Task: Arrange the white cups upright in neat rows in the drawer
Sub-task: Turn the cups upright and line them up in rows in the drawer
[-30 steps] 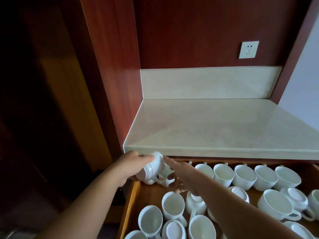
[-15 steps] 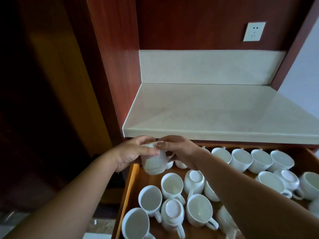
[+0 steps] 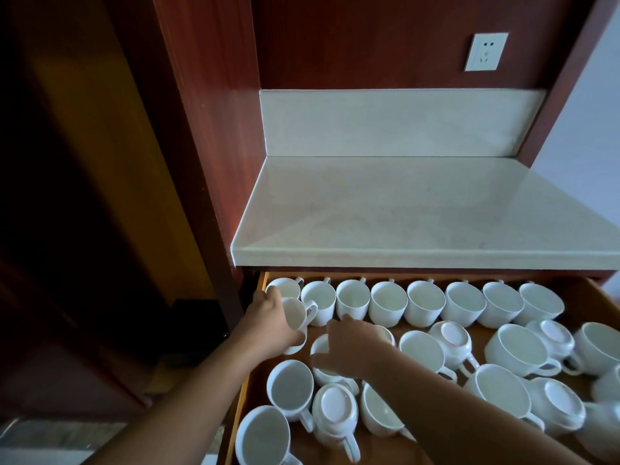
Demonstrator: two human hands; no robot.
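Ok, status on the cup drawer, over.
Left hand holding upright cup at drawer's back-left corner. Right hand open over loose cups. Back row upright; upside-down cup remains.

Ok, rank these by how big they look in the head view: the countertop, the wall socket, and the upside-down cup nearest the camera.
1. countertop, by far the largest.
2. upside-down cup; its nearness to the camera enlarges it.
3. wall socket, the smallest as seen, though it is farther away, so true size against the cup is unsure.

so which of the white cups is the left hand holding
The white ceramic cup at the drawer's far left, just in front of the back row's first cup; the left hand wraps it alone.
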